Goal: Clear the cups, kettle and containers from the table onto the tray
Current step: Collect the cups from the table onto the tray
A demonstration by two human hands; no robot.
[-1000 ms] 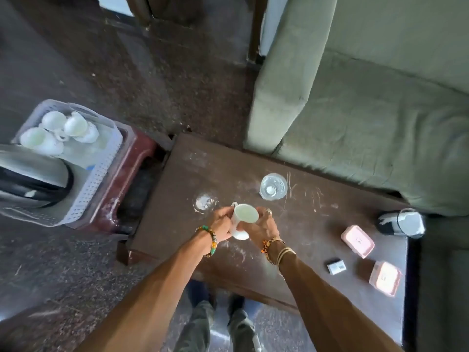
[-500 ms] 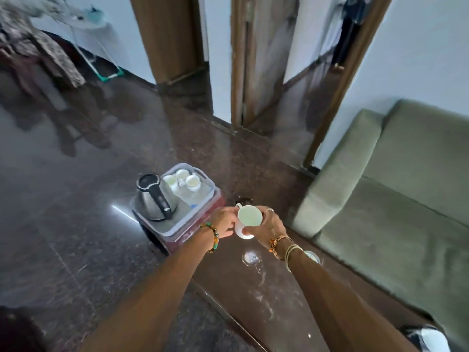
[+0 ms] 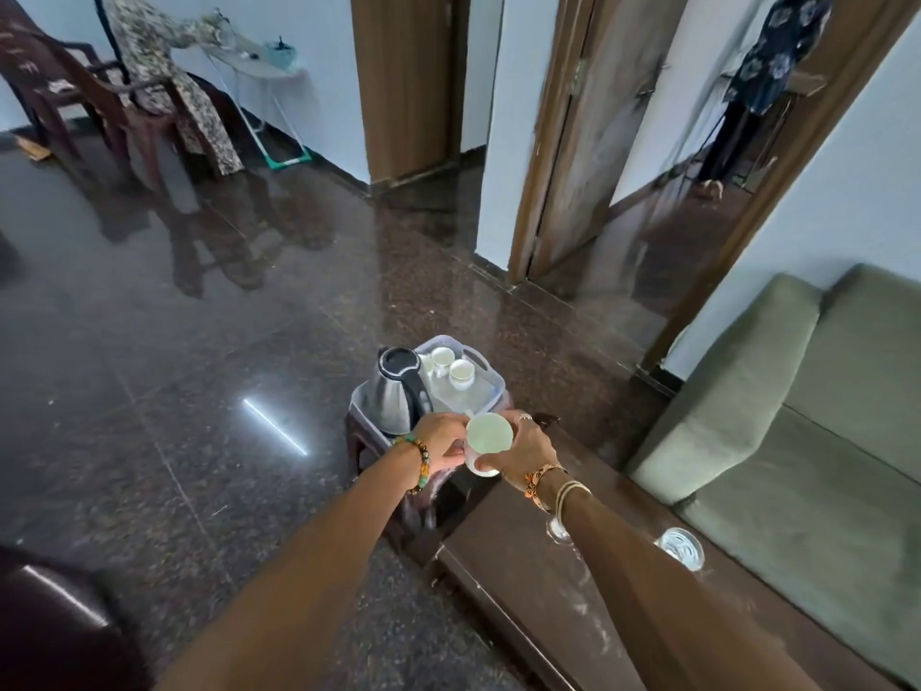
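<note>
Now, w/ left hand (image 3: 442,442) & right hand (image 3: 524,448) grips both clamped on the white cup (image 3: 488,437) at frame centre, just below the tray (image 3: 497,386), hold it level & lower into the bare spot right of the kettle (image 3: 396,391).

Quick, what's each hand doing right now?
Left hand: holding the white cup.
Right hand: holding the same cup.

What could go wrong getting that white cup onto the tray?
The kettle fills the near end of the tray, so the cup, held by the left hand and right hand, might knock it on the way to the free spot beside the other cups. The right forearm passes close to a glass on the table and could sweep it over.
</note>
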